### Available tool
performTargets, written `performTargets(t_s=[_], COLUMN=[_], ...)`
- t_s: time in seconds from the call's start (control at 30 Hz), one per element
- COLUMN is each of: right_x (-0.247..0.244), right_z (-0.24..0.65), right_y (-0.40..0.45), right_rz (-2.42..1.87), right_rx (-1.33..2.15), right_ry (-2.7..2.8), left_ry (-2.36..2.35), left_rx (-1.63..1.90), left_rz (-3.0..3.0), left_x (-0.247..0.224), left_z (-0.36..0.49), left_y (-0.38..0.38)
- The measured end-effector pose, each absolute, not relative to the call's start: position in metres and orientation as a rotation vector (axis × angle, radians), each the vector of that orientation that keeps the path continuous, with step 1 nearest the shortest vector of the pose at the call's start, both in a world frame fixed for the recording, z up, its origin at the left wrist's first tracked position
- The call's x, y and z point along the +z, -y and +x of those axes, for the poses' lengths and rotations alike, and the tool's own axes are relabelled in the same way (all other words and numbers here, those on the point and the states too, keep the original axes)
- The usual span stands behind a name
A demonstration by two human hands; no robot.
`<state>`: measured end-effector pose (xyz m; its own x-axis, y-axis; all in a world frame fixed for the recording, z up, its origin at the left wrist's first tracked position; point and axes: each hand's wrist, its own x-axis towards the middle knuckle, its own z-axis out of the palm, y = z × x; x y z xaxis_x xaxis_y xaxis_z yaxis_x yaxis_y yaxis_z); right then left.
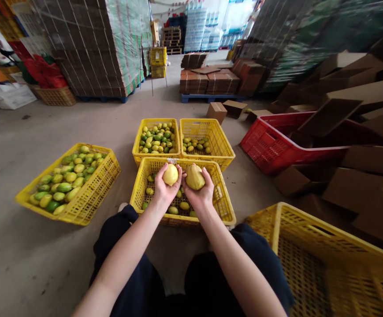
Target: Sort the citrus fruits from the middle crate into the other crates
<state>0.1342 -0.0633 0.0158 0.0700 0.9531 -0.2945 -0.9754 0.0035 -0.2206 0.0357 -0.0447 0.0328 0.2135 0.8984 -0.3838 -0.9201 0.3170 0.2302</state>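
Note:
Held up over the near yellow crate [226, 200], my left hand [165, 190] has its fingers wrapped round a smooth yellow lemon [170, 175]. Close beside it, my right hand [202, 193] grips a larger, lumpy lemon [195, 177] of a duller yellow-green. Inside the crate below, several yellow and green lemons [173, 210] lie scattered; my hands and forearms hide part of them. Directly behind stand two more yellow crates: the left one [135, 138] is well filled with mixed green and yellow lemons, while the right one [222, 141] has a smaller group at its left side.
A tilted yellow crate [92, 207] full of lemons stands to the left. At the lower right is a large yellow crate [279, 224]. Cardboard boxes [353, 176] pile around a red crate [260, 149]. Wrapped stacks [88, 44] and a blue pallet [198, 98] stand farther back.

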Motion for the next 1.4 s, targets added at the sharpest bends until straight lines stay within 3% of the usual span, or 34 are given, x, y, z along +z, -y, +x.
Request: performTargets(t_s=[0.8, 0.93, 1.2, 1.3, 1.4], right_x=[0.025, 0.032, 0.052, 0.056, 0.056], right_z=[0.148, 0.162, 0.198, 0.206, 0.208], right_y=[0.066, 0.066, 0.074, 0.076, 0.077], right_rz=[-0.449, -0.423, -0.324, -0.32, -0.325], right_rx=[1.549, 1.485, 1.408, 1.412, 1.418], right_ry=[0.061, -0.019, -0.1, -0.099, -0.067], left_ry=[-0.457, -0.688, -1.278, -1.353, -1.385], left_rx=[1.089, 0.99, 0.381, 0.359, 0.552], left_rz=[0.096, 0.203, 0.484, 0.673, 0.945], left_x=[0.028, 0.006, -0.061, -0.05, -0.013], left_z=[0.022, 0.028, 0.029, 0.021, 0.016], left_y=[0.04, 0.043, 0.093, 0.069, 0.003])
